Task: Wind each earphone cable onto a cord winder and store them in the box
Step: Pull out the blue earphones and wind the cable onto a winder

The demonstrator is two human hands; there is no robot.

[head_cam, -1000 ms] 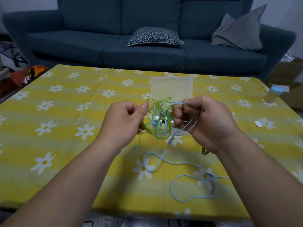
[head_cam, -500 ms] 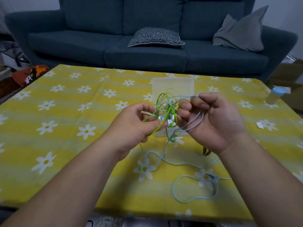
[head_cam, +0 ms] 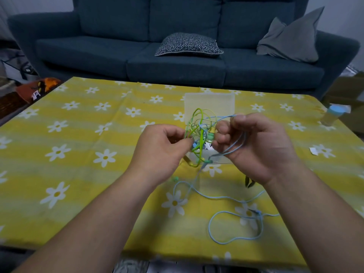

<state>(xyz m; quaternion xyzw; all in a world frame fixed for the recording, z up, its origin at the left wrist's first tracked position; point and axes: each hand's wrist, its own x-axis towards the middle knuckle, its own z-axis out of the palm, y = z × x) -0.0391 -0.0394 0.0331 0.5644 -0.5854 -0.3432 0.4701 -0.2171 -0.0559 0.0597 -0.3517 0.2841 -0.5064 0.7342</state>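
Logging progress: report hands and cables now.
Left hand pinches green cable. Right hand grips blue cable. Cables tangled together; clear box behind.

The daisy-print tablecloth [head_cam: 78, 174] carries a clear box [head_cam: 209, 101], a blue cable [head_cam: 209, 226] and a paper scrap [head_cam: 313, 151].

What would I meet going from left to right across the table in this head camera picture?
Left hand pinching the green cable tangle → right hand holding the blue cable → white paper scrap → blue-capped bottle.
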